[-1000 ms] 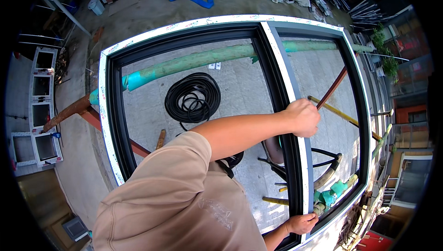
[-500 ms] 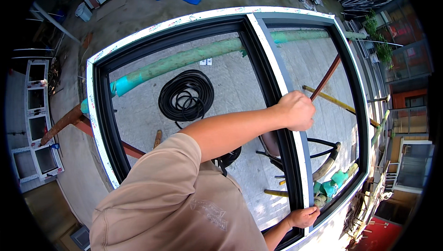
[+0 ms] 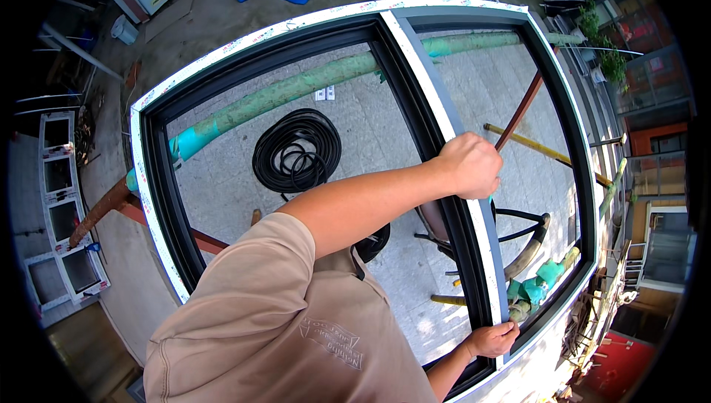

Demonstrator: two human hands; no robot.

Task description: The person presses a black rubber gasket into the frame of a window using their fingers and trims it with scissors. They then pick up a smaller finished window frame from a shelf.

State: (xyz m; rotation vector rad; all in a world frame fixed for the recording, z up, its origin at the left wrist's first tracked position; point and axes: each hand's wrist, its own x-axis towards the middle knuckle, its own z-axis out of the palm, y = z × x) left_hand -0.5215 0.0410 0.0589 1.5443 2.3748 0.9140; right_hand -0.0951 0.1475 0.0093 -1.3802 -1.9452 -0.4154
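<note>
Your left hand [image 3: 472, 166], at the end of an arm stretched across your chest, is clenched over the dark grey metal divider bar faced with white film [image 3: 416, 70]; its palm side is hidden, so whether it also hides a small tool cannot be told. Your right hand [image 3: 494, 340], nearer your body along the same bar, grasps its outer edge between thumb and curled fingers. The bar runs directly beneath both hands and divides the large rectangular dark grey window frame edged in white film [image 3: 281, 27], which spreads to either side of them. Below the frame, ahead of your left hand, passes a long round pole wrapped in worn green sheeting [image 3: 296, 83]; just beyond your right hand lies a pole bound with torn teal wrapping [image 3: 544, 277]. A round coil of black hose or cable [image 3: 266, 151] rests on the floor, well to the left of your left hand.

Likely faults: if the poles are what bear the frame, uneven force from your two hands could slide or tip it on their rounded surfaces. Smooth film could let your grip slip, and your crossed left arm, bearing inward, could twist the bar or scuff its facing.
</note>
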